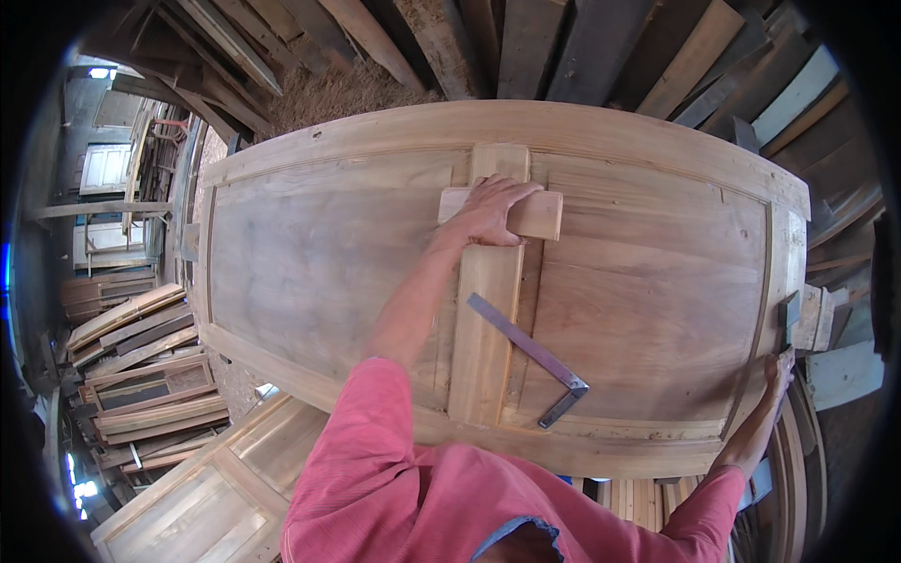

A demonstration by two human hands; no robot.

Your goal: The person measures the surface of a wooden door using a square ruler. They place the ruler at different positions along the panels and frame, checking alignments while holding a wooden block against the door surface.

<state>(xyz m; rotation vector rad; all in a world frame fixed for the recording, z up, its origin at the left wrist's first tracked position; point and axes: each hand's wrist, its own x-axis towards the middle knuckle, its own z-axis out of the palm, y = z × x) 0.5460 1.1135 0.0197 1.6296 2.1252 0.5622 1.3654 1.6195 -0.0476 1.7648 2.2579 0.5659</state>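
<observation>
A pale wooden panelled door (648,281) lies flat in front of me, a lighter middle rail (488,328) running between its two panels. My left hand (490,208) is closed over a short wooden block (540,214) laid across that rail, thumb on the near side. An L-shaped metal try square (526,345) rests on the rail and the right panel, just nearer to me. Out at the door's right edge, my right hand (778,372) is closed beside a dark, flat-ended piece (789,321). What its fingers grip is too small to make out.
Planks (601,52) lean in a row beyond the door, with sawdust (343,89) at their feet. Stacked boards and frames (150,403) stand on the left. A second panelled door (202,502) lies at the lower left. More boards (798,441) crowd the right side.
</observation>
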